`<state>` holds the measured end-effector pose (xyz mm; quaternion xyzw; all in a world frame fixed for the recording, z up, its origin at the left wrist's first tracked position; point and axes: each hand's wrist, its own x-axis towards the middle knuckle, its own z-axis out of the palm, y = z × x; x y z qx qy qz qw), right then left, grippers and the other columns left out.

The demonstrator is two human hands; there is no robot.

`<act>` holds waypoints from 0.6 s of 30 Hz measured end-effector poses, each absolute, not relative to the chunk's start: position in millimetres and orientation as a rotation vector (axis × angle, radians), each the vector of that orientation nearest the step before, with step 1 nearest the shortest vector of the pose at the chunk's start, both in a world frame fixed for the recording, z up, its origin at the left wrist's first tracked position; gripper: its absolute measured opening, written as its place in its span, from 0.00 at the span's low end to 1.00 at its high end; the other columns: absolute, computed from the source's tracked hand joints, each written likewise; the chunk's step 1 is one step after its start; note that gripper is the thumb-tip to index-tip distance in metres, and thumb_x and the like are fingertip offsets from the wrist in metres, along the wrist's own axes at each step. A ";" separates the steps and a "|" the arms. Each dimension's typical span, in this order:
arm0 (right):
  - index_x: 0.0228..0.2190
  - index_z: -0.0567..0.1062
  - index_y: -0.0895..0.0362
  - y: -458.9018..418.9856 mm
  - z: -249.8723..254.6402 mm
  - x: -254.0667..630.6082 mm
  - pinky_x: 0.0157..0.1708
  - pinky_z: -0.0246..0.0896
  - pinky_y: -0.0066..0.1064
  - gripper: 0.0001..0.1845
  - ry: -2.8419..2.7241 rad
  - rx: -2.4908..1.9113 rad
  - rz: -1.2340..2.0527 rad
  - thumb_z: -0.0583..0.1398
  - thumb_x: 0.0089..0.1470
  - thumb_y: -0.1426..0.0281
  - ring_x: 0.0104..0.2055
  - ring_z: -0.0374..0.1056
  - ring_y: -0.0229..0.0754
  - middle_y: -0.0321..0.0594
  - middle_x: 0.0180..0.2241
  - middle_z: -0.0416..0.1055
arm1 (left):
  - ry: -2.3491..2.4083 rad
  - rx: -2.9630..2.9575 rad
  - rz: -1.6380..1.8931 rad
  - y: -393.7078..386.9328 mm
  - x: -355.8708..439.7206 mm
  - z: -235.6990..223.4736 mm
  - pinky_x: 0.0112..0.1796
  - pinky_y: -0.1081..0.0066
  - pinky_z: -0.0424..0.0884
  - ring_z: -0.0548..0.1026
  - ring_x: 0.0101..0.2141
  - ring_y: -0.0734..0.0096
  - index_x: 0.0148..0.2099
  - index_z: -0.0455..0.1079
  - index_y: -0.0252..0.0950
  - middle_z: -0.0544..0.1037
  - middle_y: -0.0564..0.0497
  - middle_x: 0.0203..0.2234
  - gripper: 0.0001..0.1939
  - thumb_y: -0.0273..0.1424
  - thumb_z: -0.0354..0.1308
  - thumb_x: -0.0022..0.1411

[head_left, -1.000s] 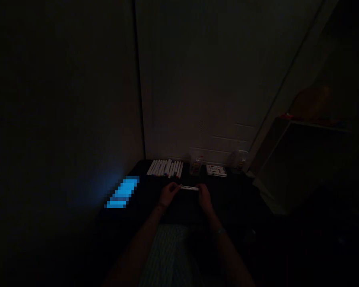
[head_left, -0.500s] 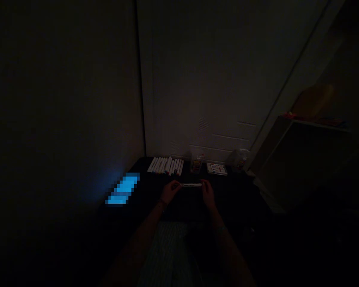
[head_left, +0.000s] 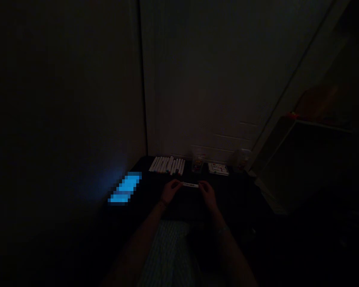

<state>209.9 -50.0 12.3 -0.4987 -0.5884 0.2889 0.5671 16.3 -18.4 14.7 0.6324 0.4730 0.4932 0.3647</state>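
A white marker [head_left: 190, 185] lies crosswise between my two hands, above the dark table. My left hand [head_left: 170, 191] pinches its left end with the fingertips. At its right end my right hand [head_left: 207, 193] is closed on it in the same way. Beyond my left hand a row of white markers [head_left: 166, 165] lies side by side, several of them with coloured ends. A white pack of markers [head_left: 218, 169] lies farther back, beyond my right hand. The room is very dark, so fine details of the marker do not show.
A clear plastic container [head_left: 198, 164] with a label stands between the marker row and the pack. Another clear container [head_left: 242, 160] is at the back right. A glowing, pixelated screen [head_left: 125, 189] lies on the left of the dark table [head_left: 233, 199]. Walls border the back and left.
Both hands stay on the marker. Its tilt and the visible length between my fingers shift slightly, with the right hand moving a little right and then back. The view drifts slightly.
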 end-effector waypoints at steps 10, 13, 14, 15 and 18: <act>0.38 0.70 0.58 -45.9 8.3 213.4 0.35 0.61 0.30 0.19 -1.303 -1.191 0.666 0.53 0.49 0.59 0.36 0.66 0.40 0.41 0.35 0.70 | 1.113 1.667 1.199 -15.7 14.0 8.1 0.31 0.74 0.63 0.70 0.28 0.73 0.31 0.69 0.35 0.73 0.53 0.24 0.17 0.45 0.54 0.47; 0.41 0.67 0.59 -37.9 3.7 216.8 0.36 0.62 0.31 0.21 -1.167 -1.143 0.720 0.54 0.47 0.59 0.38 0.66 0.41 0.44 0.37 0.70 | 1.126 1.782 1.050 -20.2 17.6 8.3 0.29 0.75 0.63 0.69 0.26 0.73 0.32 0.71 0.36 0.74 0.53 0.23 0.18 0.45 0.55 0.46; 0.42 0.67 0.59 -35.5 2.4 216.4 0.36 0.62 0.32 0.22 -1.144 -1.135 0.754 0.54 0.47 0.59 0.37 0.67 0.41 0.44 0.37 0.70 | 1.137 1.810 1.013 -21.4 19.0 8.8 0.28 0.75 0.62 0.69 0.26 0.73 0.33 0.71 0.36 0.74 0.53 0.23 0.18 0.45 0.55 0.46; 0.44 0.65 0.60 -33.5 1.1 214.6 0.36 0.62 0.32 0.24 -1.135 -1.127 0.792 0.54 0.47 0.59 0.37 0.67 0.41 0.44 0.36 0.70 | 1.150 1.834 0.983 -22.3 20.3 9.4 0.27 0.75 0.62 0.70 0.26 0.73 0.33 0.72 0.37 0.75 0.53 0.23 0.18 0.45 0.55 0.46; 0.48 0.62 0.59 -31.6 -2.4 200.8 0.35 0.62 0.32 0.27 -1.198 -1.114 0.893 0.54 0.48 0.59 0.35 0.68 0.41 0.42 0.34 0.71 | 1.182 1.884 0.925 -23.6 22.7 10.9 0.26 0.75 0.60 0.70 0.25 0.72 0.35 0.73 0.38 0.75 0.53 0.23 0.19 0.46 0.54 0.46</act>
